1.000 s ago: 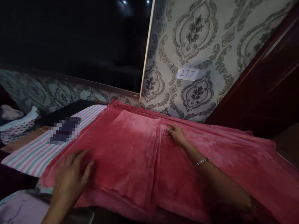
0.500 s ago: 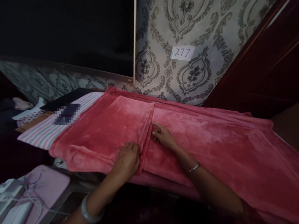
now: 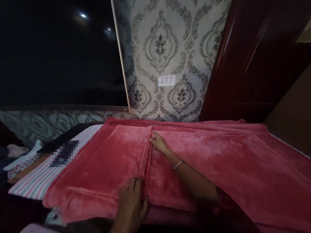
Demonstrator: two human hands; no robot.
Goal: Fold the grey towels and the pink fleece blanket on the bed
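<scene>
1. Head view: a red plush blanket (image 3: 211,158) lies spread over a flat surface, reaching from the lower left to the right edge of the frame.
2. A folded flap (image 3: 116,159) of the same blanket lies on top at the left; its straight edge runs from near the wall toward the camera.
3. Left hand (image 3: 132,206): palm down, fingers extended and close together, flat on the near end of the flap edge. Pressing, not gripping.
4. Right hand (image 3: 158,143): at the far end of the same edge, fingers resting on the fabric, tips touching the fold line. Whether the fingers pinch the cloth cannot be told. A thin bangle (image 3: 179,164) sits on that wrist.
5. The 2 hands are well apart along the fold.
6. A striped cloth (image 3: 39,179) shows from beneath the blanket at the left.
7. Patterned wallpaper (image 3: 165,43) behind carries a small white label (image 3: 166,80) marked 277; a dark wooden panel (image 3: 254,59) stands to its right.
</scene>
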